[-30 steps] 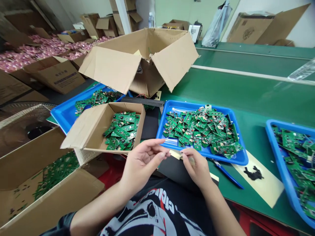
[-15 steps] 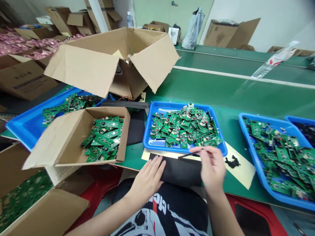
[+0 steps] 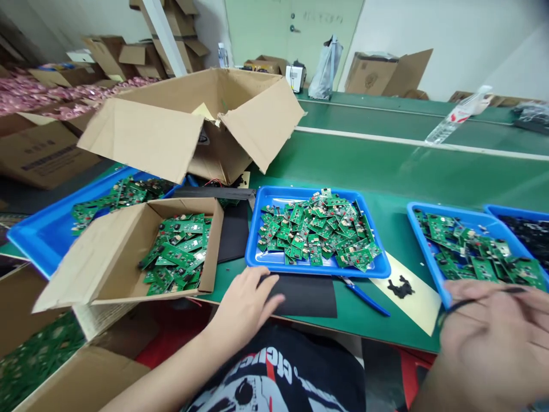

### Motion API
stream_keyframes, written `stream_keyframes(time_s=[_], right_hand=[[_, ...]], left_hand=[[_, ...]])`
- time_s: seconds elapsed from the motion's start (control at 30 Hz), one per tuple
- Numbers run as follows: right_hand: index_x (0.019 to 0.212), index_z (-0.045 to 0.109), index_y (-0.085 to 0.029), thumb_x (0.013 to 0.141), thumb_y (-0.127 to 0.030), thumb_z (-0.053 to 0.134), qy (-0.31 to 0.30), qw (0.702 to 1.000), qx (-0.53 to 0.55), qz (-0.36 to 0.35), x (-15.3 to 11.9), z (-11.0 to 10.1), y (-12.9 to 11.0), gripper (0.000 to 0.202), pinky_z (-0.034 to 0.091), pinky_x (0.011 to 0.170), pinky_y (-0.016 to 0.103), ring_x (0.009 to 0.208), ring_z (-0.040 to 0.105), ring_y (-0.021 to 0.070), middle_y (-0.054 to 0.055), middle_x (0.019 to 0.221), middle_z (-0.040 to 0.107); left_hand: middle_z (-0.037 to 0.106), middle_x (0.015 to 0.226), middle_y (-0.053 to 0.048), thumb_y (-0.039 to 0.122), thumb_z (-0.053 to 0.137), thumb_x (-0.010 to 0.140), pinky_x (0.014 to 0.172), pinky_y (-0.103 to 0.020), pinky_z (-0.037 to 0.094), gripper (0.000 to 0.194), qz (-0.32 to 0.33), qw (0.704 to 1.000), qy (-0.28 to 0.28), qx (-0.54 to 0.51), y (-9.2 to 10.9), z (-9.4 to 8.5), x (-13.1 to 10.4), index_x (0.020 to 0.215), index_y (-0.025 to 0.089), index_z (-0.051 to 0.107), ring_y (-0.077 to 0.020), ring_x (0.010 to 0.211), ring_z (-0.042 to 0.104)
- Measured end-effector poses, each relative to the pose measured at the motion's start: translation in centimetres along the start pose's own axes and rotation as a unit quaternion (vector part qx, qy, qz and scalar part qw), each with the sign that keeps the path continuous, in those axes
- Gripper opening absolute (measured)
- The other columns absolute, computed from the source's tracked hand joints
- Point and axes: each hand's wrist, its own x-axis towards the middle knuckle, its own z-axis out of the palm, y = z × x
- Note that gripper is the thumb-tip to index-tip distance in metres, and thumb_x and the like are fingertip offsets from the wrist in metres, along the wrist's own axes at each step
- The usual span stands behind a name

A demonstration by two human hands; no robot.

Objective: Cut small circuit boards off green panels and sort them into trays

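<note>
My left hand (image 3: 245, 303) is open, its fingers apart at the left end of a black sheet (image 3: 306, 297). That sheet lies along the table's front edge, partly under the blue tray (image 3: 319, 270) of green circuit boards (image 3: 315, 229). Over the near corner of the right-hand blue tray (image 3: 450, 212), my right hand (image 3: 493, 337) is closed on a thin black strip (image 3: 461, 308); motion blurs hand and strip. Between the two trays lies a blue-handled tool (image 3: 369, 298) with a metal tip. Beside it, small black pieces (image 3: 401, 287) rest on yellowish paper (image 3: 422, 312).
A small cardboard box (image 3: 124, 252) of circuit boards stands at left, before another blue tray (image 3: 38, 240). A large open carton (image 3: 150, 131) rises behind it. A plastic bottle (image 3: 457, 117) leans at the back right. Another blue tray (image 3: 497, 209) holds dark parts at far right.
My right hand has moved right with the black strip, away from the black sheet. My left hand has shifted left and lifted its fingers off the sheet's middle. The blue-handled tool now shows.
</note>
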Motion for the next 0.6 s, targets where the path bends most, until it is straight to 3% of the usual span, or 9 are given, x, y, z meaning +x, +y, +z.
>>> stream_keyframes(time_s=[0.1, 0.17, 0.23, 0.33, 0.43, 0.5, 0.53, 0.6], right_hand=[[0.080, 0.058, -0.020, 0.067, -0.019, 0.066, -0.039, 0.999, -0.002, -0.001, -1.0, 1.3, 0.8, 0.015, 0.045, 0.056, 0.034, 0.054, 0.056, 0.0157, 0.000, 0.062, 0.058], [0.082, 0.057, -0.018, 0.071, -0.024, 0.064, -0.097, 0.995, -0.018, 0.028, -1.7, 1.8, 1.5, 0.014, 0.045, 0.055, 0.031, 0.057, 0.058, 0.0155, 0.000, 0.065, 0.061], [0.084, 0.057, -0.018, 0.074, -0.027, 0.062, -0.143, 0.989, -0.033, 0.036, -2.2, 1.9, 2.2, 0.014, 0.046, 0.055, 0.029, 0.059, 0.060, 0.0153, 0.001, 0.067, 0.062], [0.087, 0.058, -0.019, 0.077, -0.027, 0.060, -0.192, 0.979, -0.054, 0.031, -2.3, 1.8, 2.8, 0.013, 0.048, 0.056, 0.028, 0.063, 0.061, 0.0155, 0.002, 0.070, 0.062], [0.091, 0.057, -0.020, 0.080, -0.026, 0.057, -0.241, 0.968, -0.062, 0.028, -1.8, 2.1, 3.1, 0.013, 0.050, 0.059, 0.029, 0.065, 0.062, 0.0157, 0.002, 0.072, 0.062], [0.092, 0.056, -0.020, 0.080, -0.026, 0.056, -0.273, 0.960, -0.054, 0.031, -1.4, 2.8, 3.2, 0.013, 0.051, 0.060, 0.030, 0.066, 0.062, 0.0154, 0.002, 0.072, 0.061], [0.092, 0.055, -0.020, 0.080, -0.026, 0.056, -0.289, 0.956, -0.047, 0.031, -1.2, 3.3, 3.2, 0.013, 0.052, 0.061, 0.029, 0.066, 0.062, 0.0152, 0.002, 0.073, 0.061], [0.094, 0.053, -0.021, 0.080, -0.026, 0.056, -0.329, 0.943, -0.030, 0.034, -0.9, 4.7, 3.1, 0.015, 0.052, 0.061, 0.029, 0.069, 0.062, 0.0153, 0.002, 0.076, 0.060]], left_hand=[[0.055, 0.095, -0.012, 0.027, 0.042, 0.086, 0.078, -0.036, 0.045, 0.026, -0.089, 0.994, 0.030, 0.048, -0.9, -0.9, 3.2, 0.099, 0.014, 0.060, -0.0222, 0.087, 0.052], [0.053, 0.092, -0.014, 0.031, 0.051, 0.080, 0.071, -0.037, 0.045, 0.024, -0.159, 0.982, 0.003, 0.098, -1.5, -0.8, 5.2, 0.090, 0.011, 0.062, -0.0269, 0.088, 0.050], [0.052, 0.094, -0.016, 0.032, 0.054, 0.078, 0.069, -0.038, 0.045, 0.025, -0.186, 0.976, -0.014, 0.110, -2.1, -0.5, 6.5, 0.085, 0.009, 0.062, -0.0297, 0.090, 0.048], [0.052, 0.097, -0.016, 0.029, 0.055, 0.077, 0.073, -0.040, 0.044, 0.022, -0.187, 0.981, -0.007, 0.053, -3.1, 0.0, 7.1, 0.084, 0.010, 0.062, -0.0297, 0.094, 0.047], [0.055, 0.094, -0.014, 0.027, 0.056, 0.075, 0.082, -0.042, 0.041, 0.021, -0.201, 0.976, 0.031, -0.084, -3.7, -0.4, 6.7, 0.086, 0.010, 0.062, -0.0273, 0.093, 0.049], [0.058, 0.089, -0.011, 0.029, 0.057, 0.074, 0.084, -0.041, 0.040, 0.023, -0.219, 0.941, 0.036, -0.254, -3.7, -1.3, 6.4, 0.087, 0.011, 0.061, -0.0239, 0.088, 0.052], [0.059, 0.086, -0.009, 0.031, 0.058, 0.073, 0.083, -0.039, 0.041, 0.023, -0.225, 0.906, 0.020, -0.357, -3.5, -1.8, 6.3, 0.087, 0.012, 0.060, -0.0218, 0.084, 0.054], [0.060, 0.080, -0.005, 0.034, 0.060, 0.070, 0.079, -0.036, 0.044, 0.024, -0.224, 0.800, -0.036, -0.556, -2.7, -2.8, 6.4, 0.083, 0.013, 0.060, -0.0176, 0.076, 0.056]])
